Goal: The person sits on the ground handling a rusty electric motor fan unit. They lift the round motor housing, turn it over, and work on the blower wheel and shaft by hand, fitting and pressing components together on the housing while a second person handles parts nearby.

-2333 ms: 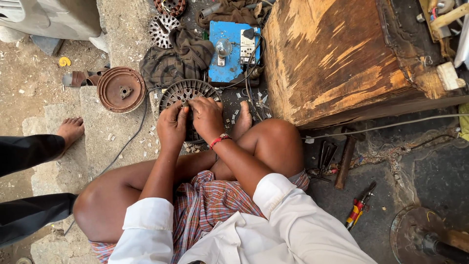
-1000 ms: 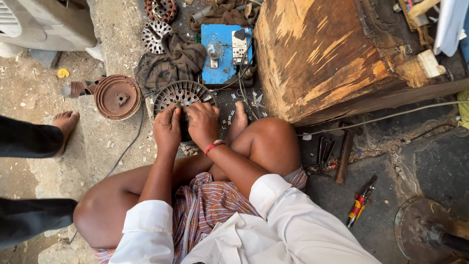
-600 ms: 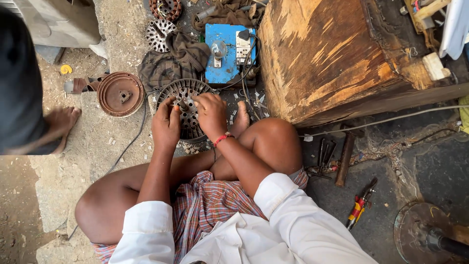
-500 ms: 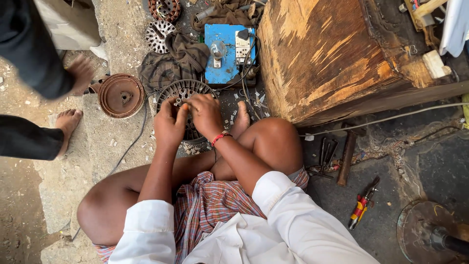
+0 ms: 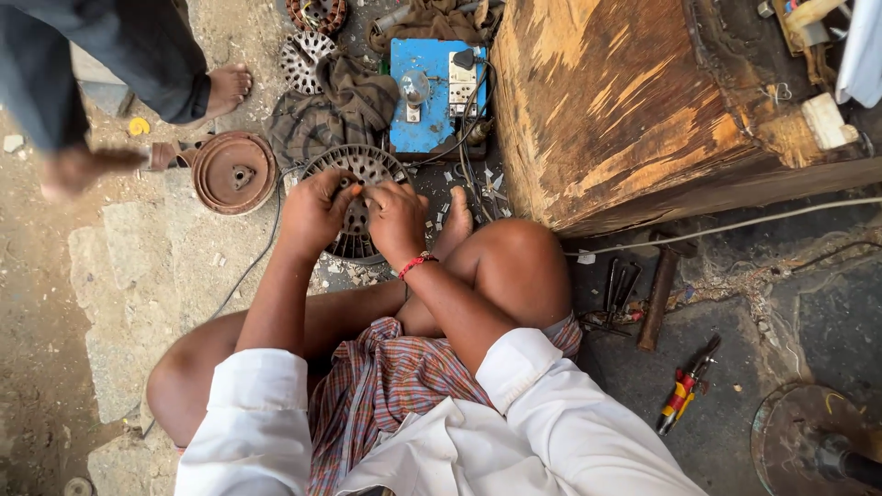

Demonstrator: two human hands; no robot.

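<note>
Rough concrete floor (image 5: 138,303) spread under the seated person, whose bent knees framed the work. Both hands met over a round slotted metal motor core (image 5: 360,174) lying flat on the floor just ahead of the legs: the left hand (image 5: 315,209) curled on its left side, the right hand (image 5: 396,219), with a red wrist thread, pinched something small at its centre. Beyond stood a blue box unit (image 5: 432,92), a dark rag (image 5: 326,115) and a rusty round cover (image 5: 234,172). Another person's bare foot (image 5: 220,89) stood farther left.

Both hands, left (image 5: 317,209) and right (image 5: 395,219), on a round slotted motor core (image 5: 360,204), perhaps gripping wire.
</note>
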